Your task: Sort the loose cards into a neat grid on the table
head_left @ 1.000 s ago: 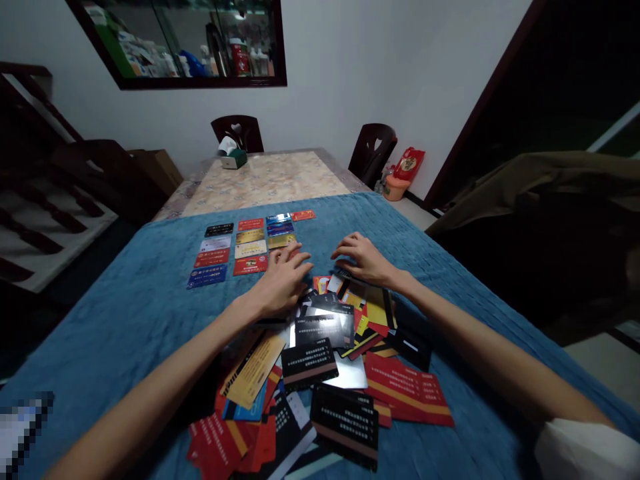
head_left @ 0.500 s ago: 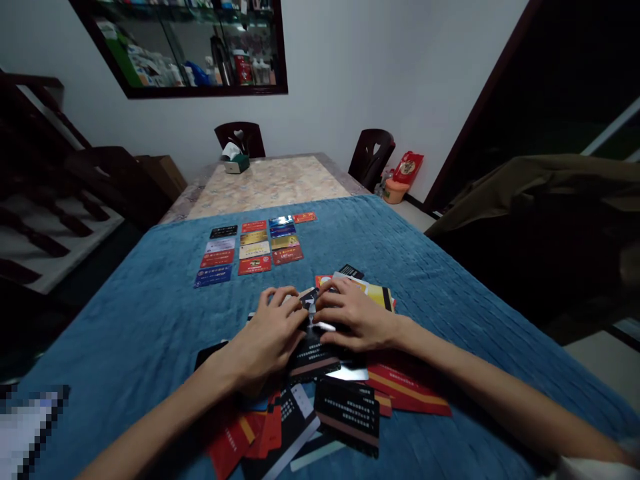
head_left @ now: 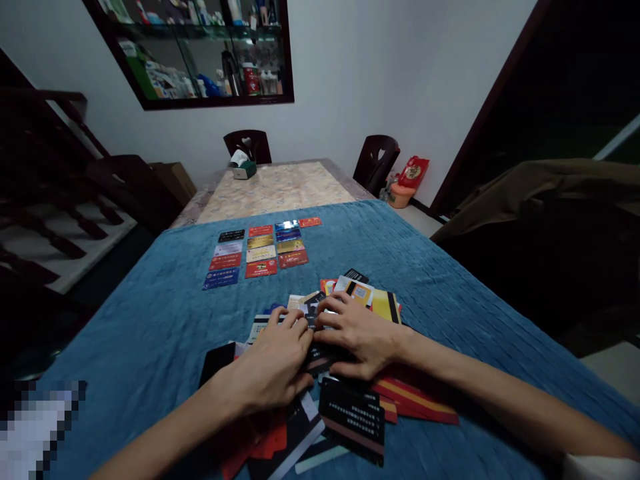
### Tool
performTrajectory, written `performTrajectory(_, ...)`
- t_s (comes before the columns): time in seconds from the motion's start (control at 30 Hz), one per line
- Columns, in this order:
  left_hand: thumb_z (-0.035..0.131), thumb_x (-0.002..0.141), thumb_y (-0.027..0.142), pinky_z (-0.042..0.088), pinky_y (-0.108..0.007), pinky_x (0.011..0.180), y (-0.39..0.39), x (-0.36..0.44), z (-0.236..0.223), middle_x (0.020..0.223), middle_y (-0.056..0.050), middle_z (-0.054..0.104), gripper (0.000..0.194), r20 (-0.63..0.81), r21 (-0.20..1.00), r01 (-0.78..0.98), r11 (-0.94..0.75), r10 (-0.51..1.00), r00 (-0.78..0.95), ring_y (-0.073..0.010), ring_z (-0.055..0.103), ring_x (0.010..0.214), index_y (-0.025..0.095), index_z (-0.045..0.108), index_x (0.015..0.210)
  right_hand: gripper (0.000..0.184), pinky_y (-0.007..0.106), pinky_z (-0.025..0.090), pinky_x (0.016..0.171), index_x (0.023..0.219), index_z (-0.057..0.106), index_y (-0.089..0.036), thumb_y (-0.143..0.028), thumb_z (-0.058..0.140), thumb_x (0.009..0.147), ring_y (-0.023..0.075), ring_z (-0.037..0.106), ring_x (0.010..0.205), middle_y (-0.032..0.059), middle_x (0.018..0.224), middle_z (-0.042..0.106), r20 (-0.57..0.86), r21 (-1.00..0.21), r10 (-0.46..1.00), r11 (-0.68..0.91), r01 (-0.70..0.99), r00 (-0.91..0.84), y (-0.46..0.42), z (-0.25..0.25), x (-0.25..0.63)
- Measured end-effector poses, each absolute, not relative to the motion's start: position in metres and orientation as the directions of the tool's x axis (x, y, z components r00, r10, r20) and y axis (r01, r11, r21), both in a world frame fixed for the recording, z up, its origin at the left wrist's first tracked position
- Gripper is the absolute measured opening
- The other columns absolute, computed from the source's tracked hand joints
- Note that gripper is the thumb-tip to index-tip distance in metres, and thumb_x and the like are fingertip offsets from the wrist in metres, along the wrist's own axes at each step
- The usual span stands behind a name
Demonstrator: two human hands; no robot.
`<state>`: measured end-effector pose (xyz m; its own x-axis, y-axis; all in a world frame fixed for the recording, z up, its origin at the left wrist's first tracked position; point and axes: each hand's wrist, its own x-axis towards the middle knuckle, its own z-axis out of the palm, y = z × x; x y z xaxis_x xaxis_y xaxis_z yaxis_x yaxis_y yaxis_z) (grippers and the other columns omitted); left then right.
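Black card (head_left: 353, 420): nearest the person, back upward on the blue cloth (head_left: 440, 300), its stripe along the near side; it looks loose, as if slid there rather than set straight.
Red-and-orange cards (head_left: 425, 400): fanned beneath the right forearm, overlapping and askew.
Left hand (head_left: 270, 363): palm down over the pile's left half, fingers curved and slightly parted; no pinch is visible. The low arch probably lets it press on many cards at once.
Right hand (head_left: 363, 337): palm down opposite, fingers bent and modestly spread, tips close to the left hand's; whether a card lies caught beneath cannot be told. Facing inward, the two seem to bracket the heap's middle.
Yellow card (head_left: 386, 305): at the pile's far right, just beyond the right hand, beside a white card (head_left: 354, 291) with a dark stripe.
Card columns: near the cloth's far edge, left of centre, fronts up. The left one ends nearest in a blue card (head_left: 221, 277); a lone red card (head_left: 310, 221) starts a fourth. Close rows likely keep each front readable.
Patterned tabletop (head_left: 280, 190): past the cloth's far edge, a tissue box (head_left: 245, 171) by its far left corner.
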<state>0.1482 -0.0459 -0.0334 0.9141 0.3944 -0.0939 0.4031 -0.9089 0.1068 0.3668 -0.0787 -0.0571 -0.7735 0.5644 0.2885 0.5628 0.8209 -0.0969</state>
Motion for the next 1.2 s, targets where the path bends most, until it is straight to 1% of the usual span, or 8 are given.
performTrajectory(0.2,0.059,0.085,0.036,0.035,-0.056,0.101,-0.046,0.154,-0.036,0.121,-0.015,0.063,0.033,-0.038,0.090,0.448,-0.890,0.446,0.894,-0.0353,0.048,0.123,0.021,0.060,0.114,0.034,0.048,0.034,0.096,0.102,0.067,-0.016,-0.042,0.063,0.081,0.0282,0.048,0.103,0.0104,0.103,0.065,0.273,-0.067,0.601,0.791,0.608,-0.751,-0.073,-0.056,0.372)
performTrajectory(0.47,0.059,0.084,0.031,0.034,-0.056,0.103,-0.048,0.155,-0.039,0.125,-0.017,0.060,0.032,-0.104,0.100,0.539,-0.836,0.530,0.842,-0.0356,0.046,0.124,0.017,0.060,0.112,0.031,0.044,0.038,0.091,0.099,0.069,-0.015,-0.041,0.061,0.085,0.0248,0.049,0.095,0.0110,0.097,0.065,0.301,-0.091,0.596,0.795,0.600,-0.744,-0.069,-0.059,0.376)
performTrajectory(0.67,0.054,0.087,0.027,0.037,-0.052,0.099,-0.044,0.151,-0.031,0.112,-0.011,0.066,0.016,-0.059,0.193,0.483,-0.854,0.481,0.875,-0.0300,0.051,0.115,0.022,0.064,0.099,0.024,0.043,0.040,0.091,0.095,0.069,-0.015,-0.036,0.058,0.088,0.0248,0.052,0.098,0.0111,0.095,0.068,0.344,-0.188,0.582,0.812,0.553,-0.737,-0.068,-0.057,0.380)
performTrajectory(0.8,0.052,0.088,0.023,0.038,-0.048,0.098,-0.039,0.149,-0.020,0.102,-0.007,0.070,0.018,-0.082,0.264,0.471,-0.842,0.467,0.880,-0.0269,0.055,0.110,0.023,0.068,0.095,0.028,0.042,0.042,0.089,0.095,0.070,-0.015,-0.038,0.054,0.093,0.0239,0.054,0.096,0.0110,0.091,0.070,0.373,-0.228,0.570,0.821,0.523,-0.732,-0.068,-0.055,0.381)
performTrajectory(0.87,0.049,0.090,0.022,0.038,-0.046,0.098,-0.036,0.148,-0.018,0.095,-0.007,0.072,0.021,-0.061,0.292,0.462,-0.837,0.466,0.883,-0.0255,0.057,0.108,0.022,0.070,0.091,0.030,0.041,0.043,0.088,0.099,0.070,-0.015,-0.040,0.055,0.094,0.0233,0.054,0.095,0.0105,0.091,0.070,0.383,-0.248,0.571,0.821,0.515,-0.726,-0.068,-0.056,0.381)
performTrajectory(0.93,0.046,0.093,0.021,0.040,-0.043,0.096,-0.032,0.148,-0.018,0.091,-0.006,0.072,0.026,-0.024,0.319,0.460,-0.829,0.478,0.878,-0.0240,0.058,0.105,0.021,0.071,0.086,0.027,0.039,0.044,0.086,0.105,0.069,-0.015,-0.037,0.056,0.094,0.0227,0.055,0.095,0.0099,0.091,0.070,0.385,-0.260,0.585,0.811,0.525,-0.714,-0.067,-0.059,0.382)
performTrajectory(1.03,0.046,0.093,0.019,0.043,-0.039,0.092,-0.026,0.147,-0.022,0.096,-0.007,0.072,0.027,0.020,0.364,0.483,-0.797,0.525,0.851,-0.0216,0.060,0.099,0.019,0.071,0.085,0.024,0.037,0.046,0.082,0.110,0.068,-0.014,-0.025,0.054,0.094,0.0217,0.057,0.092,0.0108,0.092,0.069,0.421,-0.269,0.626,0.777,0.570,-0.656,-0.065,-0.067,0.383)
performTrajectory(1.2,0.050,0.087,0.011,0.047,-0.036,0.088,-0.018,0.145,-0.026,0.102,-0.006,0.070,0.025,0.029,0.446,0.494,-0.746,0.564,0.825,-0.0204,0.061,0.097,0.019,0.072,0.097,0.027,0.035,0.047,0.077,0.115,0.065,-0.014,-0.018,0.059,0.089,0.0210,0.057,0.088,0.0112,0.097,0.065,0.456,-0.327,0.699,0.707,0.627,-0.551,-0.064,-0.073,0.384)
